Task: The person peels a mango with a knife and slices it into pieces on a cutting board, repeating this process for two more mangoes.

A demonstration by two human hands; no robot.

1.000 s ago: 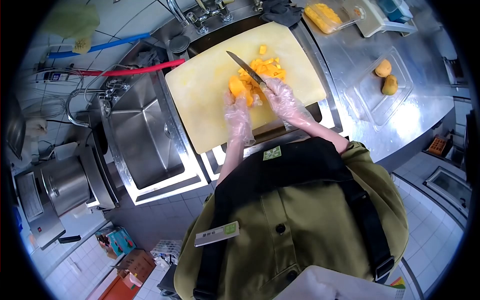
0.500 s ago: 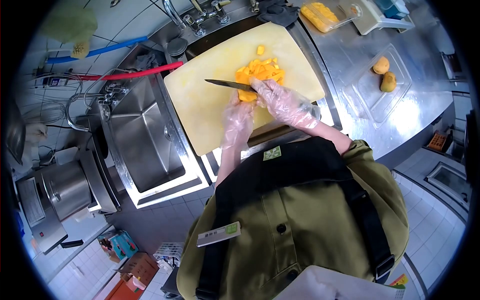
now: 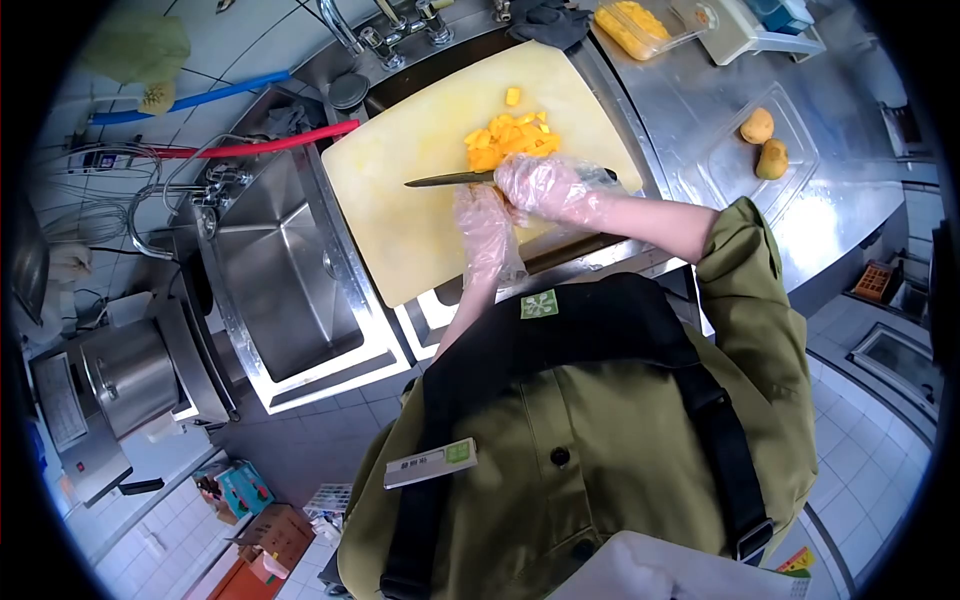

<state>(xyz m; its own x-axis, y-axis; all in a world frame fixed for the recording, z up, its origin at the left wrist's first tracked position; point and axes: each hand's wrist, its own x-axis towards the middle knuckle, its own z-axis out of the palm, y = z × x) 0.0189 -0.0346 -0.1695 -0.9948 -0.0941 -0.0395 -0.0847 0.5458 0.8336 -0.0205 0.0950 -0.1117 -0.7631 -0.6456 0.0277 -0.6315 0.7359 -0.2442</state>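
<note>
In a clear plastic glove, my right hand (image 3: 550,190) is closed around the handle of a knife (image 3: 445,181); its dark blade points left over the cutting board. My left hand (image 3: 486,228), gloved the same way, is just below the blade with its fingers curled in. What those fingers hold is mostly hidden. Beyond the knife lies a pile of cut orange mango pieces (image 3: 508,138), and one loose piece (image 3: 513,96) sits farther back. All this rests on a large pale yellow cutting board (image 3: 390,220) laid across a sink.
At right, two whole mangoes (image 3: 757,126) lie in a clear plastic tray (image 3: 740,200). A clear container of yellow fruit (image 3: 635,30) stands at the back near a dark cloth (image 3: 550,22). To the left are a steel sink basin (image 3: 285,290) and a red hose (image 3: 270,145).
My right hand has turned, its forearm now lying flatter, and the blade is nearly level. The orange piece seen between my hands earlier is now mostly hidden. The view has shifted slightly.
</note>
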